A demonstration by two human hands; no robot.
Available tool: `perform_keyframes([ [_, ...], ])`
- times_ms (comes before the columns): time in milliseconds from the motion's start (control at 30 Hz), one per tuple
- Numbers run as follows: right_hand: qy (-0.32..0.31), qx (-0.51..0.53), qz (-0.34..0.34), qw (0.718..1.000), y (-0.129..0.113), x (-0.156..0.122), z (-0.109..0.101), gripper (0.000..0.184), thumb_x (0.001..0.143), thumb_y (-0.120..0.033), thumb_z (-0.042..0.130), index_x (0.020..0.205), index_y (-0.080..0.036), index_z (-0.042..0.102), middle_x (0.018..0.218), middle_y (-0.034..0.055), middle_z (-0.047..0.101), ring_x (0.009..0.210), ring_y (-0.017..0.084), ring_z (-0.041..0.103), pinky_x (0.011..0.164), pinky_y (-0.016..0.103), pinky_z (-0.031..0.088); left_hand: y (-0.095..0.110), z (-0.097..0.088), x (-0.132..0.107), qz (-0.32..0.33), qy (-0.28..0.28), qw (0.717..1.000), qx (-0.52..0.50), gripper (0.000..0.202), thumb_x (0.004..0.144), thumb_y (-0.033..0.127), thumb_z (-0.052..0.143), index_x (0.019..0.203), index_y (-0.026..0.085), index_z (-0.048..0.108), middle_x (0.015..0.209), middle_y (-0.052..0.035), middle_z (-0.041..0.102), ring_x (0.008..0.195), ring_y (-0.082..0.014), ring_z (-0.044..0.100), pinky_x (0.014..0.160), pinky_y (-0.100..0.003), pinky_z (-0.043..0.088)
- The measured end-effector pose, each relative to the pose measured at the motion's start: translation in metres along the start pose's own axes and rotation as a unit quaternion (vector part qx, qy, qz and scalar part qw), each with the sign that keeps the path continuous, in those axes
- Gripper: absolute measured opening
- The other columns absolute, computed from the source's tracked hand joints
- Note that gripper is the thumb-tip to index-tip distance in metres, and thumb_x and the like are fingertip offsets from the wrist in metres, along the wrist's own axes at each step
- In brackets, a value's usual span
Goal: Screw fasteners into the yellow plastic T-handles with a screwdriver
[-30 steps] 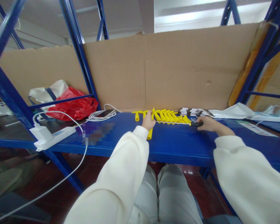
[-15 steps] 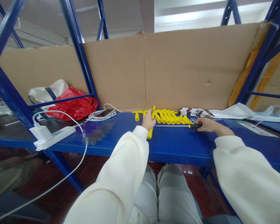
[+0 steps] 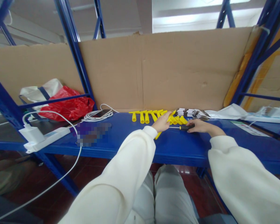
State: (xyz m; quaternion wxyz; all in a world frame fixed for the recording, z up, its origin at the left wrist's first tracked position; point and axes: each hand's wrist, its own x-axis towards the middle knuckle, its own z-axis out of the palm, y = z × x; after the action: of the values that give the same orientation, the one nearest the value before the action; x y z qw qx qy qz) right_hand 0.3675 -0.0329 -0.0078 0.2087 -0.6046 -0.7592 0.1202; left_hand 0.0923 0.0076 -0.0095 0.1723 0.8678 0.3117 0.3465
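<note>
My left hand (image 3: 162, 122) is closed on a yellow T-shaped plastic piece (image 3: 158, 135). Its tube end sticks out below my fingers. In my right hand (image 3: 198, 126) is the black handle of a screwdriver (image 3: 184, 127), its thin metal shaft pointing left towards the held piece. Whether the tip touches that piece cannot be made out. Behind my hands, several like yellow pieces (image 3: 133, 117) lie side by side in a row. Part of this row is covered by my left hand.
White-and-brown packets (image 3: 189, 112) lie behind my right hand. Left on the blue shelf (image 3: 130, 141) are a coiled white cable (image 3: 93, 116) and a power strip (image 3: 50, 138). A red plastic bag (image 3: 67, 104) sits farther left. Cardboard (image 3: 177, 68) stands along the back.
My left hand has moved right, carrying the yellow piece along the row. My right hand, with the screwdriver, has shifted slightly left, so both hands are closer together. The view has shifted a little.
</note>
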Motion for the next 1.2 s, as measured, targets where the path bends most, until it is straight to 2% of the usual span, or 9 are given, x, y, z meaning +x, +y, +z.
perform_keyframes([
  [100, -0.035, 0.037, 0.007, 0.999, -0.002, -0.001, 0.002, 0.025, 0.07, -0.043, 0.085, 0.086, -0.025, 0.078, 0.091, 0.0056, 0.083, 0.091, 0.03, 0.078, 0.09, 0.041, 0.065, 0.007, 0.017, 0.012, 0.012, -0.005, 1.0, -0.022, 0.065, 0.086, 0.001, 0.061, 0.149, 0.017, 0.062, 0.159, -0.016, 0.068, 0.15, -0.03, 0.064, 0.133, -0.045, 0.044],
  [133, -0.03, 0.049, 0.011, 0.998, -0.003, 0.0, 0.003, 0.027, 0.072, -0.045, 0.085, 0.087, -0.024, 0.078, 0.092, 0.0063, 0.083, 0.091, 0.03, 0.078, 0.09, 0.041, 0.065, 0.009, 0.023, 0.015, 0.014, -0.003, 0.999, -0.03, 0.064, 0.087, 0.001, 0.062, 0.149, 0.017, 0.062, 0.157, -0.0163, 0.069, 0.149, -0.0302, 0.064, 0.132, -0.044, 0.044],
  [167, -0.008, 0.061, 0.015, 0.998, -0.004, 0.001, 0.004, 0.028, 0.075, -0.047, 0.085, 0.088, -0.024, 0.078, 0.093, 0.0072, 0.083, 0.092, 0.029, 0.078, 0.09, 0.04, 0.065, 0.012, 0.029, 0.019, 0.015, -0.001, 0.999, -0.038, 0.063, 0.087, 0.001, 0.062, 0.148, 0.016, 0.063, 0.156, -0.0166, 0.069, 0.148, -0.0304, 0.065, 0.132, -0.044, 0.045],
  [233, 0.078, 0.084, 0.015, 0.993, -0.005, 0.005, 0.007, 0.028, 0.08, -0.049, 0.083, 0.089, -0.023, 0.077, 0.096, 0.0094, 0.083, 0.095, 0.029, 0.078, 0.093, 0.042, 0.065, 0.015, 0.04, 0.025, 0.017, -0.002, 0.999, -0.044, 0.061, 0.087, 0.002, 0.062, 0.147, 0.016, 0.064, 0.154, -0.016, 0.071, 0.146, -0.031, 0.066, 0.13, -0.044, 0.047],
  [333, 0.204, 0.135, -0.016, 0.97, 0.001, 0.014, 0.01, 0.032, 0.084, -0.053, 0.082, 0.088, -0.023, 0.072, 0.097, 0.012, 0.081, 0.095, 0.029, 0.077, 0.098, 0.047, 0.064, 0.019, 0.051, 0.033, 0.032, -0.014, 0.999, -0.035, 0.063, 0.087, 0.003, 0.062, 0.149, 0.018, 0.063, 0.154, -0.0145, 0.071, 0.146, -0.0321, 0.066, 0.13, -0.045, 0.047],
  [467, 0.258, 0.196, -0.068, 0.944, 0.014, 0.026, 0.013, 0.044, 0.077, -0.064, 0.087, 0.08, -0.025, 0.065, 0.084, 0.0084, 0.076, 0.084, 0.027, 0.074, 0.091, 0.049, 0.066, 0.021, 0.059, 0.04, 0.044, -0.034, 0.998, -0.016, 0.068, 0.088, 0.006, 0.062, 0.155, 0.019, 0.057, 0.154, -0.0156, 0.071, 0.146, -0.0346, 0.066, 0.13, -0.051, 0.048],
  [600, 0.272, 0.216, -0.076, 0.935, 0.022, 0.028, 0.012, 0.048, 0.074, -0.065, 0.089, 0.078, -0.027, 0.06, 0.075, 0.0043, 0.07, 0.076, 0.025, 0.071, 0.084, 0.046, 0.066, 0.022, 0.062, 0.046, 0.041, -0.04, 0.998, -0.013, 0.068, 0.088, 0.007, 0.061, 0.155, 0.018, 0.056, 0.153, -0.0178, 0.071, 0.147, -0.0356, 0.066, 0.13, -0.053, 0.047],
  [800, 0.275, 0.201, -0.045, 0.939, 0.018, 0.022, 0.009, 0.037, 0.079, -0.052, 0.086, 0.074, -0.027, 0.058, 0.068, 0.0018, 0.065, 0.073, 0.024, 0.07, 0.082, 0.044, 0.065, 0.027, 0.065, 0.05, 0.035, -0.043, 0.998, -0.015, 0.067, 0.086, 0.005, 0.062, 0.152, 0.017, 0.059, 0.152, -0.018, 0.072, 0.146, -0.0356, 0.066, 0.129, -0.051, 0.048],
  [1200, 0.262, 0.246, -0.01, 0.933, 0.009, 0.018, 0.004, 0.034, 0.08, -0.044, 0.085, 0.073, -0.026, 0.057, 0.062, 0.0003, 0.062, 0.061, 0.018, 0.064, 0.066, 0.033, 0.062, 0.024, 0.075, 0.056, 0.043, 0.007, 0.992, -0.118, 0.066, 0.083, 0.002, 0.065, 0.147, 0.019, 0.065, 0.149, -0.0144, 0.074, 0.146, -0.0324, 0.067, 0.131, -0.049, 0.046],
])
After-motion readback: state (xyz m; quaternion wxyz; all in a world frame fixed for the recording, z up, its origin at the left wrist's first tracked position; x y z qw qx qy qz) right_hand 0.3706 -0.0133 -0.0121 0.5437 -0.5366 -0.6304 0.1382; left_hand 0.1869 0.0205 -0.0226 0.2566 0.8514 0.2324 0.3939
